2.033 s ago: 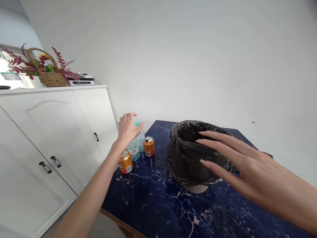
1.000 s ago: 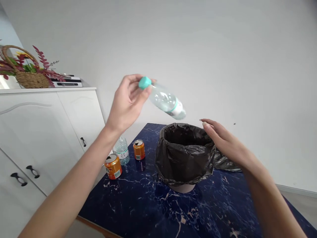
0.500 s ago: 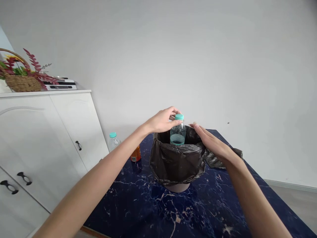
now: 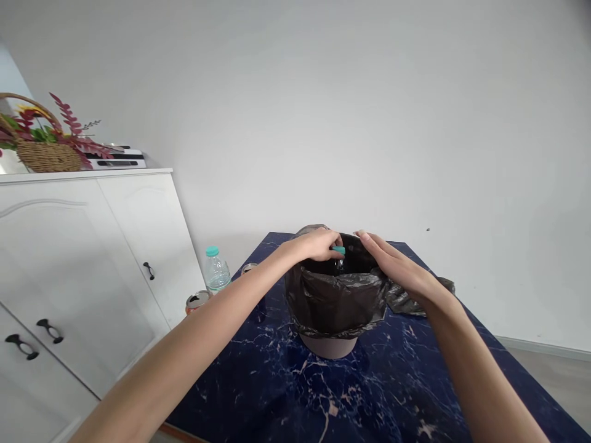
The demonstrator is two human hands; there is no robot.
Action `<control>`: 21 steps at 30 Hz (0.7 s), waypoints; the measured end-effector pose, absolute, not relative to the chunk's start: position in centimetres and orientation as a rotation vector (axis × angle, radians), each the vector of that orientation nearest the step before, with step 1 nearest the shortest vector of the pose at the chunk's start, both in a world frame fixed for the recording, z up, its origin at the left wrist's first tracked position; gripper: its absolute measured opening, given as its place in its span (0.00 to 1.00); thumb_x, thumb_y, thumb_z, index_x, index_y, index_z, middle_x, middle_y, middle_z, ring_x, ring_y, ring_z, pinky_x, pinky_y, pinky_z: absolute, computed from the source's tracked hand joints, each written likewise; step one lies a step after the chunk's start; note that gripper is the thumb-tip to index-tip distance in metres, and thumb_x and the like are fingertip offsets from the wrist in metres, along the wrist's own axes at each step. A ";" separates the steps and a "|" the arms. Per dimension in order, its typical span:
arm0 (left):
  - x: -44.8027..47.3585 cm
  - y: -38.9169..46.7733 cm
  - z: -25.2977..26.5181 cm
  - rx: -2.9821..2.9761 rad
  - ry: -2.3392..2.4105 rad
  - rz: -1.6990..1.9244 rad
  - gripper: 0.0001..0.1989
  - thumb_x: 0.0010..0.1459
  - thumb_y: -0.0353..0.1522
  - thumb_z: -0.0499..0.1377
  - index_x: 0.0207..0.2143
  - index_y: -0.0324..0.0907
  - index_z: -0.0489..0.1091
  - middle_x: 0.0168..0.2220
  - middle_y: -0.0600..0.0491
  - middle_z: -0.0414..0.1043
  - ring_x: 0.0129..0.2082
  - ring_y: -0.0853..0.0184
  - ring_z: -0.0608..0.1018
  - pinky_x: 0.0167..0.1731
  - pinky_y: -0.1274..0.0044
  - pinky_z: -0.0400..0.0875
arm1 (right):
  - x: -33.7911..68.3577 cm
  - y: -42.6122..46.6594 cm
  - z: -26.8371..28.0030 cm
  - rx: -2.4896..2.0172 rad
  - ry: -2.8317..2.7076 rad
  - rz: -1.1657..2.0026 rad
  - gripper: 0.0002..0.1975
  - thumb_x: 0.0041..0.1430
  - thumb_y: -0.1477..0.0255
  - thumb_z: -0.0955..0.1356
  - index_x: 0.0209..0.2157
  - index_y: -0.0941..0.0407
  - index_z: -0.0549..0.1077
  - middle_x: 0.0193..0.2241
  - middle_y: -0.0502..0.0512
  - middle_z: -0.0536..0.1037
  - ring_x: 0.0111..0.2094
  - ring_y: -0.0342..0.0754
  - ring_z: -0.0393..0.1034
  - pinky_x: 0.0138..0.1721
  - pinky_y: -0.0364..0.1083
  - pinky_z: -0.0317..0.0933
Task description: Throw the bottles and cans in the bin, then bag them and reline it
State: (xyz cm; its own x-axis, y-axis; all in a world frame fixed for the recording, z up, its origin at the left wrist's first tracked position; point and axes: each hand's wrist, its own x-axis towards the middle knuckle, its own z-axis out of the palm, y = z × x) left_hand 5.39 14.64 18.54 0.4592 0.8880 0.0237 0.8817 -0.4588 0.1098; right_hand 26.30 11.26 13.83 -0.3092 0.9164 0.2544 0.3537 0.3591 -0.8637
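Presently the left hand pinches the top of a teal-capped bottle inside the black-lined bin; the right hand, fingers close together, is at the bin's right rim, and another bottle stands to the left

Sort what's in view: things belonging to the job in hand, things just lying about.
Job in hand, it seems:
bin
black liner
held bottle
left hand, on that bottle
right hand, by the liner

Lying about, not in hand:
second bottle
front can
rear can, mostly hidden
loose black plastic
flower basket
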 end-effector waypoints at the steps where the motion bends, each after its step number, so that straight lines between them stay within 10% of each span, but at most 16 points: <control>1: 5.5 14.7 18.3 2.634 1.585 0.116 0.15 0.66 0.40 0.65 0.49 0.41 0.79 0.48 0.45 0.85 0.48 0.56 0.84 0.44 0.73 0.74 | 26.3 11.2 13.8 -1.109 -1.841 0.908 0.37 0.69 0.39 0.59 0.67 0.46 0.70 0.73 0.48 0.64 0.76 0.57 0.53 0.76 0.56 0.47; 16: -6.2 8.6 21.2 2.517 2.124 0.900 0.21 0.74 0.40 0.48 0.60 0.42 0.70 0.62 0.45 0.76 0.62 0.59 0.75 0.64 0.65 0.68 | 26.8 10.9 14.1 -1.082 -1.887 0.610 0.37 0.70 0.39 0.58 0.66 0.49 0.70 0.68 0.60 0.71 0.71 0.66 0.61 0.72 0.63 0.56; 21: -14.4 6.4 19.2 2.151 2.534 0.547 0.31 0.63 0.48 0.57 0.59 0.35 0.71 0.63 0.31 0.72 0.65 0.37 0.70 0.63 0.51 0.63 | 26.2 10.4 13.8 -1.042 -1.951 0.543 0.36 0.70 0.40 0.59 0.68 0.48 0.67 0.70 0.59 0.69 0.71 0.63 0.62 0.71 0.64 0.57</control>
State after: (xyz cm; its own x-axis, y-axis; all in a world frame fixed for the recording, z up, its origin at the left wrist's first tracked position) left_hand -14.36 6.38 19.25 -0.1690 0.9120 0.3737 0.9850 0.1427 0.0974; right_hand 26.21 10.42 13.78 -0.3041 0.8279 0.4714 0.4651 0.5608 -0.6849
